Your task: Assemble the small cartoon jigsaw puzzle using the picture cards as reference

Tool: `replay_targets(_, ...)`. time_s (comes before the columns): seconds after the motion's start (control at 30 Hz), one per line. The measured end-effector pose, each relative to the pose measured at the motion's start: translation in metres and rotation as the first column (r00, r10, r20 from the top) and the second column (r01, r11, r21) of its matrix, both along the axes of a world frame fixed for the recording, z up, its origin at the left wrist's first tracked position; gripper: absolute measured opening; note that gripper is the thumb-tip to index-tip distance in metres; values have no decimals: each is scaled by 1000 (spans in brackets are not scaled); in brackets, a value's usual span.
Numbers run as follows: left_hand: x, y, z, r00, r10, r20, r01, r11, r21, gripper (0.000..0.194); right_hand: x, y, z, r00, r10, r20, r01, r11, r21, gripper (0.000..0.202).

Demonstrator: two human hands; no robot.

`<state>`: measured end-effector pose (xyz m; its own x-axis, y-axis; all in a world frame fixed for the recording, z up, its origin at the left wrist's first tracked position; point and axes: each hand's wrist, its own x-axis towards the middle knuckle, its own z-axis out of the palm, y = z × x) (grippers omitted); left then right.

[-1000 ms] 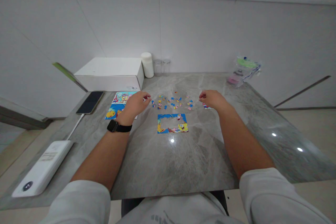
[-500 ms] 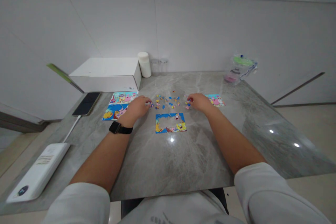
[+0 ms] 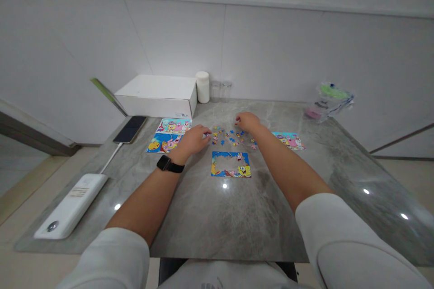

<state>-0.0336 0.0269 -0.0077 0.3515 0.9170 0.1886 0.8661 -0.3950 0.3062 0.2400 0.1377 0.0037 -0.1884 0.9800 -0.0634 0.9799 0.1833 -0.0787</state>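
Observation:
Loose jigsaw puzzle pieces (image 3: 232,138) lie scattered mid-table between my hands. Closer to me is a jigsaw puzzle (image 3: 230,174) with its border joined, a few inner parts in place and a grey gap in the middle. My left hand (image 3: 195,139), a black watch on its wrist, is at the left edge of the pile, fingers curled together on a small puzzle piece that is partly hidden. Beyond the far side of the pile, my right hand (image 3: 248,122) pinches a small dark-reddish puzzle piece (image 3: 237,122) at the tabletop.
Two picture sheets (image 3: 174,125) lie left, partly behind my left hand; another picture card (image 3: 291,140) lies right. A phone (image 3: 130,129) is cabled to a white power bank (image 3: 73,205). At the back stand a white box (image 3: 156,99), a white bottle (image 3: 202,88), glasses (image 3: 221,91) and a plastic bag (image 3: 328,101).
My right hand has moved from the pile's right side to its far side, reaching a lone puzzle piece there. My left hand stays at the left edge. The camera view has turned left slightly.

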Motion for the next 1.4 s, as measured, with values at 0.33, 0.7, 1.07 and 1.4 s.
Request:
replay_targets(0.33, 0, -1, 3, 998, 35, 55, -37, 999, 22, 31, -4, 19, -12, 999, 15, 34, -13, 998, -58, 23)
replay_targets(0.7, 11, -7, 17, 986, -41, 159, 33, 998, 49, 27, 28, -20, -3, 962, 37, -271, -41, 999, -10, 28)
replay_targets(1.07, 58, -43, 27, 952, -273, 137, 261, 960, 100, 25, 55, -146, -20, 571, 0, -821, -110, 991, -77, 21)
replay_targets(1.4, 70, -79, -6, 945, -288, 154, 260, 949, 175, 20, 62, -158, -48, 575, 122, -809, -110, 991, 72, 23)
